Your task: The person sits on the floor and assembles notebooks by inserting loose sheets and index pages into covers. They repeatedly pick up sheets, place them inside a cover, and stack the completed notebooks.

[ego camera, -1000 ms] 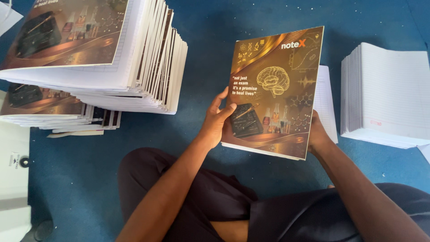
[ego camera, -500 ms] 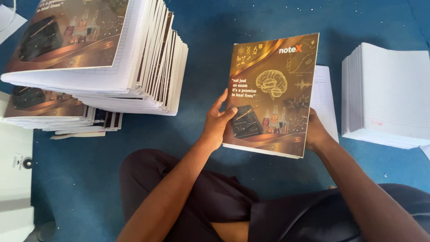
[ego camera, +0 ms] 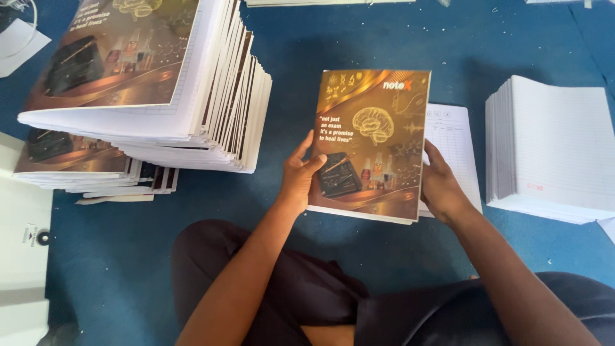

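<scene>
I hold an exercise book point(ego camera: 375, 128) with a glossy brown and gold cover, picture of a brain on it, in both hands above the blue floor. My left hand point(ego camera: 298, 174) grips its left edge, thumb on the cover. My right hand point(ego camera: 441, 186) grips its lower right edge from behind. A white printed sheet point(ego camera: 456, 150) lies flat under the book's right side.
A tall fanned stack of the same covered books point(ego camera: 160, 83) stands at the left, over a lower stack point(ego camera: 83, 170). A pile of bare ruled paper blocks point(ego camera: 554, 150) lies at the right. White objects point(ego camera: 19, 256) lie at the far left. My dark-trousered legs fill the foreground.
The book has turned slightly clockwise and now sits more upright in my hands. Both hands keep their grip.
</scene>
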